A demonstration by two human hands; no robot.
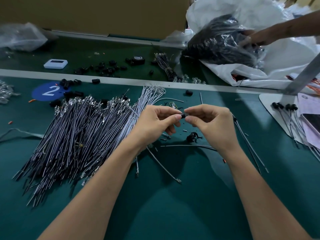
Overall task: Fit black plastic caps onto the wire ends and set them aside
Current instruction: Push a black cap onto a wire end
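My left hand point(156, 121) and my right hand point(210, 122) meet above the green table, fingertips almost touching. Between them sits a small black plastic cap point(182, 116); my left thumb and forefinger pinch it. My right hand pinches the wire ends at the cap, and two thin wires point(245, 137) trail down to the right behind that hand. A large fan of black and white wires point(78, 132) with metal terminals lies to the left. Several capped wires point(285, 116) lie on a white board at the right.
Loose black caps point(103, 67) are scattered beyond the white divider strip point(121, 80), near a tape roll point(138, 59) and a white device point(55, 63). Another person's hand point(254, 38) reaches into a plastic bag point(220, 42) at the back right. A cardboard box point(97, 13) stands behind.
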